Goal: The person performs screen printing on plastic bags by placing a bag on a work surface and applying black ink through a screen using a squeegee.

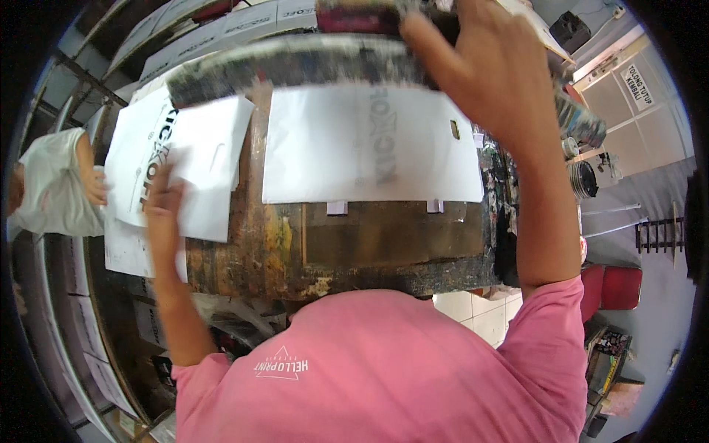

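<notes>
My left hand (164, 198) is over a pile of white printed bags (203, 166) at the left of the table, its fingers smeared by motion. These bags bear dark lettering and lie slightly askew. In the middle, a single white bag (317, 148) with a cut-out handle lies flat, a blurred grey print across it. Along its far side runs a paint-stained printing frame (295, 66), lifted and blurred. My right hand (491, 63) grips the frame's right part; the thumb shows, while the other fingers are mostly hidden.
Another person in white (55, 177) stands at the left, a hand (92, 186) by the bag pile. Small tabs (337, 208) sit along the middle bag's near edge on the stained wooden table (244, 258). Racks of white sheets (221, 33) stand behind; a red chair (620, 286) is at right.
</notes>
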Tool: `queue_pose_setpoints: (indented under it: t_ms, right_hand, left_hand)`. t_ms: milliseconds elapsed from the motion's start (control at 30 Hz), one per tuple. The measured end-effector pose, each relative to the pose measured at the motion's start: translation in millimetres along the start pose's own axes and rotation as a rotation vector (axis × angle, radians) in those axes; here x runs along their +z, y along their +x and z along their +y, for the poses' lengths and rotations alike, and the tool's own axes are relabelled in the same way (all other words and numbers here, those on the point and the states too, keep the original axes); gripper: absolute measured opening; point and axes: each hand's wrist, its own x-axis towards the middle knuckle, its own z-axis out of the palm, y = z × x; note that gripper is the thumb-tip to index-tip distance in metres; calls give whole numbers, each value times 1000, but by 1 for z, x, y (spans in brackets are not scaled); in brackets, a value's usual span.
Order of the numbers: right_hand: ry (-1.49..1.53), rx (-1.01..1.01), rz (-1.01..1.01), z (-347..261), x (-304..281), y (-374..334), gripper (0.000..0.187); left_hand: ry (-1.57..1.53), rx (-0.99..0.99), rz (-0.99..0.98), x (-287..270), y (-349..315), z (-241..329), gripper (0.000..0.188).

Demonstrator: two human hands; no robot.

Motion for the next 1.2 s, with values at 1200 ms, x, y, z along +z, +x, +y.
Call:
queue_pose_setpoints:
  t_ms: [1200]
  right_hand:
    - [166,-270,-483,162,347,94,44]
  left_hand:
    - [-1423,-705,-256,158,-185,-11,112]
